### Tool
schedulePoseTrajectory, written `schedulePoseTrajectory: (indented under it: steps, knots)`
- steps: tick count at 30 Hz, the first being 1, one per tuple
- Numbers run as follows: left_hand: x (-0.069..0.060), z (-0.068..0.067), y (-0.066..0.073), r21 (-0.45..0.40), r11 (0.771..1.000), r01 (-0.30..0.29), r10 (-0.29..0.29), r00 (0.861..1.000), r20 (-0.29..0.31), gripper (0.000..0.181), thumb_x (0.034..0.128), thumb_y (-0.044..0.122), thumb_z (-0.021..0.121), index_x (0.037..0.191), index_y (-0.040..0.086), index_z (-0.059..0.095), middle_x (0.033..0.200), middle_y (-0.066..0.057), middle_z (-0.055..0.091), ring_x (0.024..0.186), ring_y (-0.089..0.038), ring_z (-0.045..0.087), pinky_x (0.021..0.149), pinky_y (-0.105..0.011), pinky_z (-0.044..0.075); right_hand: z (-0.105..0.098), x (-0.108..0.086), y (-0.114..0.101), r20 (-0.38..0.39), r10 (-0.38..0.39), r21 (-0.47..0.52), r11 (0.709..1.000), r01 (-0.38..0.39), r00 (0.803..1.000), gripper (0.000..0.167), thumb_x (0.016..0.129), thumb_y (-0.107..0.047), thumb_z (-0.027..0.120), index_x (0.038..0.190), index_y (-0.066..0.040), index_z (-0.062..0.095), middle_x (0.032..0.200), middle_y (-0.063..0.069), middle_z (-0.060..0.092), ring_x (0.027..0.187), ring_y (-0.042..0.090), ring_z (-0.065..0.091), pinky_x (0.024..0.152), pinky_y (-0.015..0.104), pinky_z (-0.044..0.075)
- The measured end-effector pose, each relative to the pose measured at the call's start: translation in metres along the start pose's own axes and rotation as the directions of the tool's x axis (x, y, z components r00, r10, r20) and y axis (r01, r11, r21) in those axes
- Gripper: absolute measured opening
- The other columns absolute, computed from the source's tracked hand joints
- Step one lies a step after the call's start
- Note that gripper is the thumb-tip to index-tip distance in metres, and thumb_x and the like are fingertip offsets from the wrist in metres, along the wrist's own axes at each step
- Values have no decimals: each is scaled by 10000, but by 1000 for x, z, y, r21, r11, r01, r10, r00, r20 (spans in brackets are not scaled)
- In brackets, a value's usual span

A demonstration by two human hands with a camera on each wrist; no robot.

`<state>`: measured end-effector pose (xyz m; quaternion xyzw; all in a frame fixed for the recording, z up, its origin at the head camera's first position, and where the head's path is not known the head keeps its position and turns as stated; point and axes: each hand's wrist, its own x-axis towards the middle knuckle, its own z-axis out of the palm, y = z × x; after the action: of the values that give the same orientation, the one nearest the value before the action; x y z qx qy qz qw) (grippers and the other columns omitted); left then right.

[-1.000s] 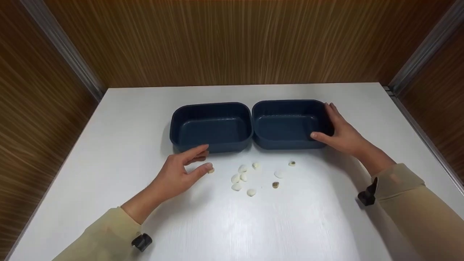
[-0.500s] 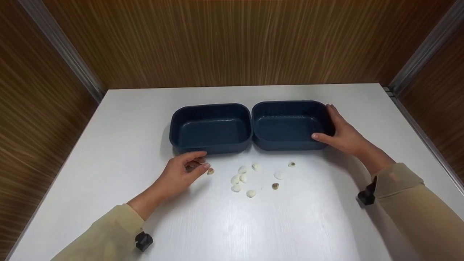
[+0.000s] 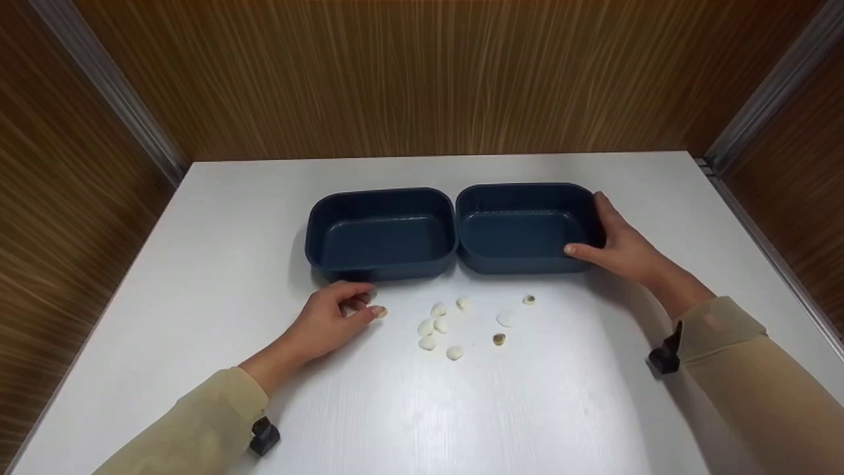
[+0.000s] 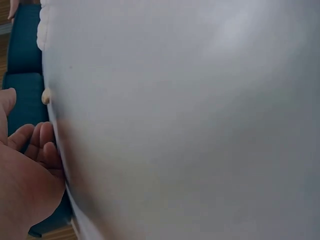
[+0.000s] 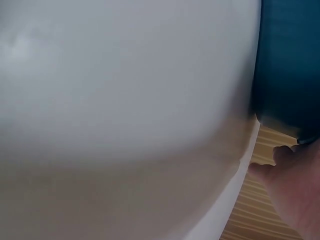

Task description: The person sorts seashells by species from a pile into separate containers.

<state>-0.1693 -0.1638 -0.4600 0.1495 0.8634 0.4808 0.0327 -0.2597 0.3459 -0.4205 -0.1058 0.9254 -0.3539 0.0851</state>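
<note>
In the head view my left hand (image 3: 328, 324) is over the table, thumb tip beside a small brownish shell (image 3: 382, 312); contact cannot be told. The left wrist view shows a gap between the curved fingers of my left hand (image 4: 30, 165) and that shell (image 4: 46, 96). My right hand (image 3: 626, 249) rests against the right end of the right dark blue bin (image 3: 527, 264), thumb at its front rim and fingers along its outer side. In the right wrist view my right hand (image 5: 295, 185) is beside the bin (image 5: 290, 60). Both hands' fingers are spread from their thumbs.
A second dark blue bin (image 3: 389, 270) stands left of the first, nearly touching it. Several white shells (image 3: 439, 309) lie in front of the bins, with a brown shell (image 3: 499, 339) and another brownish one (image 3: 529, 299) to their right. A wood-patterned wall (image 3: 422, 79) rises behind the table.
My left hand has come down slightly towards the near side, its thumb and forefinger lower beside the brownish shell. My right hand stays at the right bin.
</note>
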Motion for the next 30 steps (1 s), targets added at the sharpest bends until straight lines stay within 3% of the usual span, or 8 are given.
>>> schedulePoseTrajectory:
  steps: [17,30]
  knots:
    - [3,8,-9,29,1000,3,-3,1000,-14,285,928,191,851,1187,83,804,1123,-4,698,1022,-171,638,920,-319,528,2,0,-2,-12,1,-35,999,-1,1000,1211,972,-500,751,1685,-87,-136,1763,177,-108,1622,388,-54,1277,615,65]
    - [5,8,-7,80,997,3,-2,1000,-11,246,923,148,850,1162,104,814,1117,4,683,1030,-165,642,926,-339,532,2,2,-7,-17,12,-73,997,-13,1000,1215,969,-545,733,1686,-79,-130,1761,201,-88,1619,416,-28,1271,630,76]
